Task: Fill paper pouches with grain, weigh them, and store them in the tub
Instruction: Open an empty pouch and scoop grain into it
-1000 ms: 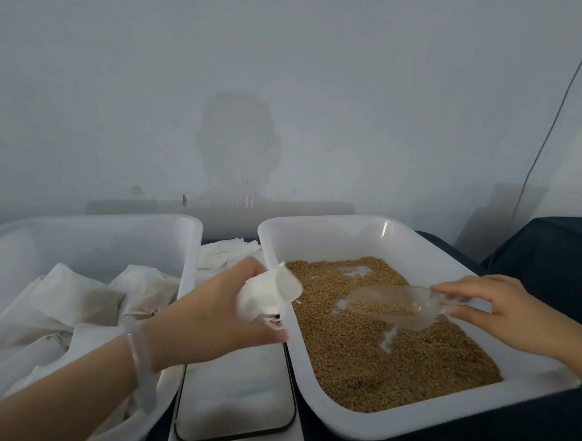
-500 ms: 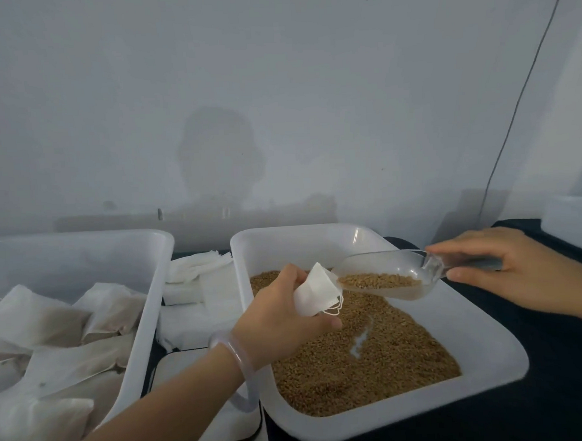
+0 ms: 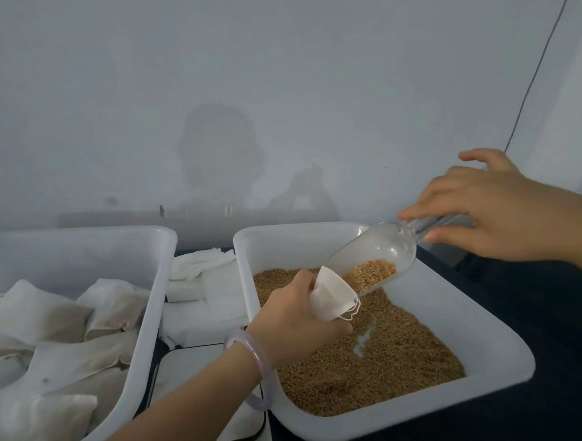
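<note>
While the head view looks down over the bench, the left hand [image 3: 298, 324] holds a small white paper pouch [image 3: 330, 297] above the grain [image 3: 374, 361] in the right-hand tray [image 3: 485, 345], with fingers and thumb curled round its body. The right hand [image 3: 491, 216] pinches the handle of a clear scoop [image 3: 372, 253] between thumb and fingertips. The scoop is tilted, and its lip meets the pouch mouth. Thin and limp, the pouch probably weighs almost nothing and will sag as it fills, so a grip close under the mouth seems wise. Filled pouches [image 3: 38, 318] lie in the tub [image 3: 82, 255] at left, beside the scale [image 3: 186, 367].
</note>
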Available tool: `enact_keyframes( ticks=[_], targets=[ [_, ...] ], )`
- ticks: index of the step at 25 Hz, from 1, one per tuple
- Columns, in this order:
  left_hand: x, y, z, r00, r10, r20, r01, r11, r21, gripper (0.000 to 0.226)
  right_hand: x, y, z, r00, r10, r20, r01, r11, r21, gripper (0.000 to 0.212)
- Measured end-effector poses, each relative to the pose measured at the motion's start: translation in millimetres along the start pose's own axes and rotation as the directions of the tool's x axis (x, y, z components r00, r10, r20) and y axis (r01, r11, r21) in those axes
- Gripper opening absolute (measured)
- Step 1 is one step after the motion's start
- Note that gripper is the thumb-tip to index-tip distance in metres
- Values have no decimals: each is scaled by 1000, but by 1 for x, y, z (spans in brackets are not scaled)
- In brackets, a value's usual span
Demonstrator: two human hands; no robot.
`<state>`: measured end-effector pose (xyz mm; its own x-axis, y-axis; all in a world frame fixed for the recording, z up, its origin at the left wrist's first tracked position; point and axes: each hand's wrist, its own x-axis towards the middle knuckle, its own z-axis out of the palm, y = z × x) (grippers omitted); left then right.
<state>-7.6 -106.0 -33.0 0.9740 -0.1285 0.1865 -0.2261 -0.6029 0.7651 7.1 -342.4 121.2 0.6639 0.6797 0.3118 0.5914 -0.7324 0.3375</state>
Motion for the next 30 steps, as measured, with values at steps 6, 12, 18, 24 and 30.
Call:
enact_keyframes(
  ticks=[6, 12, 18, 24, 30],
  targets=[
    [-1, -1, -1, 1000, -5, 1, 5, 998, -56, 57, 9, -3, 0, 998, -32, -53, 31, 999, -19, 34],
    [-9, -5, -1, 977, -44, -209, -14, 964, -266, 30, -16, 34, 20, 976, 209, -52, -196, 962, 190, 34],
    [-13, -4, 0, 962, -69, -265, -19, 948, -317, 33, -32, -34, 122, 949, 28, 314, -104, 968, 229, 29],
    [-16, -6, 3, 949, -49, -311, 2, 989, -149, 33, -43, -23, 132, 922, 121, 368, -314, 790, 526, 34],
    [-13, -3, 6, 955, -61, -289, 45, 997, -60, 41, -46, 10, 88, 924, 191, 332, -363, 712, 600, 36]
  ],
)
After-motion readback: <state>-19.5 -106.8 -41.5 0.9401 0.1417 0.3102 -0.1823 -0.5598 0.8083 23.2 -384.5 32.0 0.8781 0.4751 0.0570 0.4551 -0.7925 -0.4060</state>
